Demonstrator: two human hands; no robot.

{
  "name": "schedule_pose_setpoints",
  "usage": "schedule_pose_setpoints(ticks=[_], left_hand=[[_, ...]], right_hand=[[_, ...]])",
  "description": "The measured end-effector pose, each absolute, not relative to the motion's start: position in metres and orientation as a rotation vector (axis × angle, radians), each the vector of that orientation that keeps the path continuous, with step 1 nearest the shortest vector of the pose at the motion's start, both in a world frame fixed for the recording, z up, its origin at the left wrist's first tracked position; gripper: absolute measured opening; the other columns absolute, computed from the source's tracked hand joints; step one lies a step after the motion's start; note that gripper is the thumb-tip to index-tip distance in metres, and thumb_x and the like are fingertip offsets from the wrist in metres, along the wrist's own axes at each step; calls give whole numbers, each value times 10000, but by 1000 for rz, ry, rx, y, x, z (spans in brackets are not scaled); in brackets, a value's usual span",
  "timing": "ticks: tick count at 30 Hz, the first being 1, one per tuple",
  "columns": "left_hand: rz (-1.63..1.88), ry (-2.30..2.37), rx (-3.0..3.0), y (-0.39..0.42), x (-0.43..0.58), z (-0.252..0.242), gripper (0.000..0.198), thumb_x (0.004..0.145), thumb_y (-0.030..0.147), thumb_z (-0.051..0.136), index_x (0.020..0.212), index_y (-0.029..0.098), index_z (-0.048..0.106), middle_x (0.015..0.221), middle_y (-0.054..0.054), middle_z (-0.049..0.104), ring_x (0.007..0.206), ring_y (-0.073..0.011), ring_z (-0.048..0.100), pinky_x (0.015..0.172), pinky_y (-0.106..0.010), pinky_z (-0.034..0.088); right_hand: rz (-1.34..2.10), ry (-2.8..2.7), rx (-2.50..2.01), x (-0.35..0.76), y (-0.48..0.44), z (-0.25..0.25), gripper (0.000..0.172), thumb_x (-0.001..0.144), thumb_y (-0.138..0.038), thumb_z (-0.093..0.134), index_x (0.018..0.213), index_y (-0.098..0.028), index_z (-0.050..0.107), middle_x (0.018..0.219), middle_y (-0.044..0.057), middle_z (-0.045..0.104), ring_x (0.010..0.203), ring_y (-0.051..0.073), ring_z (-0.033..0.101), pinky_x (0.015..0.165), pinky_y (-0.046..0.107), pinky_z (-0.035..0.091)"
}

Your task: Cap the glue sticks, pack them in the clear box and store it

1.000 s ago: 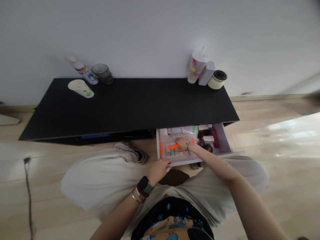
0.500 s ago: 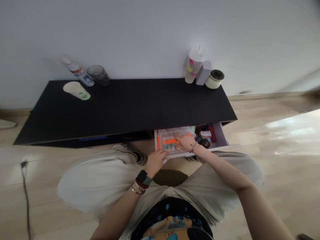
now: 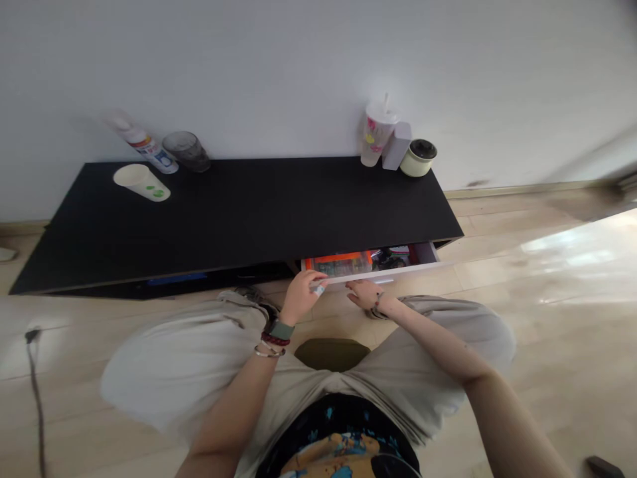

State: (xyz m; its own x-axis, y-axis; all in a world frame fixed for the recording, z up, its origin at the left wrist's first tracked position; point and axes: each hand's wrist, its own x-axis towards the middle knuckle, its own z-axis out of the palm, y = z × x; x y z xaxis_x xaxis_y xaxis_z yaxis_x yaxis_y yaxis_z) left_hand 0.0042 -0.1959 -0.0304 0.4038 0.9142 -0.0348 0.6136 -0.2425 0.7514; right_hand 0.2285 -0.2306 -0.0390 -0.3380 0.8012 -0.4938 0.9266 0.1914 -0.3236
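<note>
A white drawer [image 3: 398, 271] stands partly pulled out of the front of a black cabinet [image 3: 279, 206]. Inside it lies a clear plastic case with orange edges [image 3: 343, 265], and to its right are several dark small items. My left hand [image 3: 301, 295] rests at the drawer's front left edge, its fingers over the rim. Against the drawer's front face, below the rim, is my right hand [image 3: 365, 293], with its fingers spread and nothing held.
On the cabinet top stand a paper cup [image 3: 143, 183], a spray can [image 3: 152, 151], a dark glass [image 3: 188, 151], a lidded cup with a straw [image 3: 377, 136], a pale box [image 3: 397, 146] and a cream jar [image 3: 418, 158]. A cable [image 3: 36, 398] lies on the floor at left.
The drawer has slid inward, towards the cabinet. My right hand has left the orange-edged case and moved to the drawer's front. My left hand has stayed at the front rim.
</note>
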Motion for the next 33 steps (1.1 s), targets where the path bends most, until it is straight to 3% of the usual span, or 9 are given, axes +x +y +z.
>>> schedule_pose_setpoints(ticks=[4, 8, 14, 26, 30, 33], left_hand=[[402, 1086, 1694, -180, 4, -58, 302, 863, 402, 590, 978, 151, 714, 940, -76, 743, 820, -192, 666, 794, -321, 558], [379, 1091, 1622, -163, 9, -91, 315, 781, 275, 650, 1055, 123, 672, 1010, -113, 739, 860, -206, 686, 839, -373, 569], [449, 1143, 1610, -146, 16, -104, 412, 790, 122, 548, 1200, 127, 590, 1239, -144, 658, 948, -183, 688, 864, -349, 568], [394, 1203, 1619, -140, 19, -107, 427, 859, 157, 475, 1283, 125, 512, 1350, -167, 564, 1038, -175, 653, 955, -341, 512], [220, 1193, 1635, -142, 19, -103, 389, 842, 169, 493, 1225, 124, 537, 1190, -144, 629, 955, -177, 650, 912, -338, 511], [24, 1132, 1656, -152, 14, -93, 316, 799, 181, 533, 1105, 133, 595, 980, -97, 667, 808, -197, 630, 786, -340, 515]], right_hand=[[-764, 2274, 1735, 225, -219, -37, 368, 964, -259, 467, 1291, -104, 531, 1259, 187, 647, 1181, 286, 590, 982, 354, 447], [-704, 2278, 1800, 223, -205, -38, 346, 952, -238, 474, 1275, -119, 513, 1273, 180, 628, 1217, 280, 535, 996, 350, 433], [-664, 2258, 1870, 219, -181, -44, 391, 951, -232, 462, 1312, -84, 472, 1324, 203, 566, 1235, 285, 493, 1001, 377, 430], [-692, 2233, 1916, 218, -172, -55, 491, 939, -237, 465, 1405, -91, 414, 1407, 207, 483, 1295, 301, 443, 1019, 422, 442], [-748, 2192, 1711, 220, -169, -47, 496, 967, -244, 430, 1435, -83, 414, 1427, 200, 491, 1287, 295, 489, 1039, 403, 435], [-820, 2173, 1536, 219, -174, -38, 442, 930, -243, 525, 1354, -119, 534, 1341, 176, 591, 1201, 272, 580, 994, 363, 467]])
